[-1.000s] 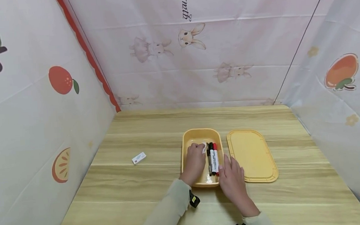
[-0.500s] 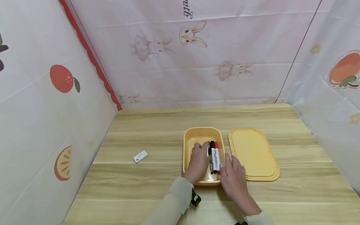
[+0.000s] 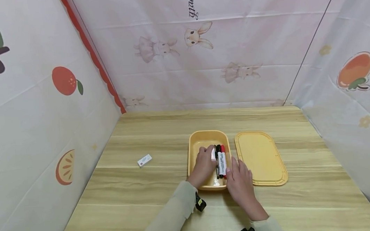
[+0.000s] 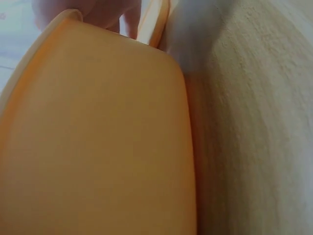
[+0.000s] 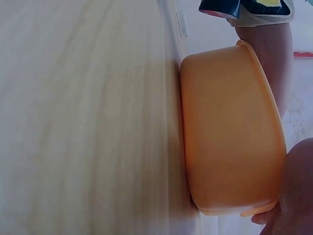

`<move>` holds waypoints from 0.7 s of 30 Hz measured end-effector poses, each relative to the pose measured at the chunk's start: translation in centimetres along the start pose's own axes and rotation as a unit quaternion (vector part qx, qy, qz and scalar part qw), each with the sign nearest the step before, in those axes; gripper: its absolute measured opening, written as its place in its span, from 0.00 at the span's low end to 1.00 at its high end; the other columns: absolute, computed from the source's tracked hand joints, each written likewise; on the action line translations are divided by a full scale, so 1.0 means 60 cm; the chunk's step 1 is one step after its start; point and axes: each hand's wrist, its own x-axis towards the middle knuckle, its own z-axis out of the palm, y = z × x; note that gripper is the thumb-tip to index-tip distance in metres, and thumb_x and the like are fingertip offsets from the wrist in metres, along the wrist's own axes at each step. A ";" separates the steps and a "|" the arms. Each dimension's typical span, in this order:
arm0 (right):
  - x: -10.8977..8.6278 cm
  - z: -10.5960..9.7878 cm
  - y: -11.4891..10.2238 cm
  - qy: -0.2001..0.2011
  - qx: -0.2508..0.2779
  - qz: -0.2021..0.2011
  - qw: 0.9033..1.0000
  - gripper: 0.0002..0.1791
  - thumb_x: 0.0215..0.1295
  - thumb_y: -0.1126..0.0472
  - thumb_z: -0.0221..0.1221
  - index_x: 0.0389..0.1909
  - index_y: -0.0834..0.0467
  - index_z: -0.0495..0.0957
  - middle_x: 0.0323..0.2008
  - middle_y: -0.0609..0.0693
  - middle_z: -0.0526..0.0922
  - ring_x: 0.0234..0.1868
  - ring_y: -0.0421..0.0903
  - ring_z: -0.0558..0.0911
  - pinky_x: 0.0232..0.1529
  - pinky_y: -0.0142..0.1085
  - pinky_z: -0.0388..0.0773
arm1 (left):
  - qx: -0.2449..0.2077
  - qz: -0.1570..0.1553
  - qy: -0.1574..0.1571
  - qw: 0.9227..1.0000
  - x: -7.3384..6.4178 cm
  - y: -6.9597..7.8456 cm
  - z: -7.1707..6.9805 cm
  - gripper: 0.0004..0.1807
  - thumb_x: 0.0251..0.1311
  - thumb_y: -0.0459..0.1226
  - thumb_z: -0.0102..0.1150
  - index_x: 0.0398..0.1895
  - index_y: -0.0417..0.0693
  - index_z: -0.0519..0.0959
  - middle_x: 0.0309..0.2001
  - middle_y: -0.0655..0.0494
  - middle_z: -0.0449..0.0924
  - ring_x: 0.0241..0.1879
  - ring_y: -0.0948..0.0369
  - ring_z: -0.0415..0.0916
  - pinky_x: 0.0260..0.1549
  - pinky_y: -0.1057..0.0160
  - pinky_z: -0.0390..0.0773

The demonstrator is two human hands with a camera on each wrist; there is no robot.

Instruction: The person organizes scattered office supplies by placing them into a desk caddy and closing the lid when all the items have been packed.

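Note:
My left hand (image 3: 203,165) reaches into a yellow plastic box (image 3: 192,139), pinching a small white block (image 3: 213,154) partly hidden by its fingers. Just right of that block, a slim black pen (image 3: 217,171), a black-capped white marker (image 3: 220,159) and a red-capped white marker (image 3: 223,159) lie side by side in the box. My right hand (image 3: 240,182) rests against the box's right rim, its fingers straight. In the right wrist view the right hand (image 5: 296,188) shows at the rim of the box (image 5: 230,132). The left wrist view is mostly filled by the box's outer wall (image 4: 98,127).
A flat yellow lid (image 3: 260,158) lies on the wooden table (image 3: 120,202), right of the box. Off to the left is a small white block with printing (image 3: 144,160). Printed cloth walls (image 3: 177,84) enclose the table at the back and both sides.
The left hand has moved slightly right inside the box, bringing the small white block up beside the pen. The right hand has stayed at the box's rim. The head view has shifted slightly.

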 end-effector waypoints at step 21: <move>0.001 0.003 0.003 0.007 0.003 -0.005 1.000 0.33 0.83 0.50 0.40 0.81 0.60 0.50 0.77 0.70 0.51 0.78 0.68 0.50 0.74 0.67 0.38 | 0.069 0.042 0.033 0.996 -0.009 -0.006 -0.069 0.32 0.71 0.52 0.58 0.74 0.52 0.70 0.68 0.49 0.70 0.66 0.51 0.70 0.62 0.48 0.74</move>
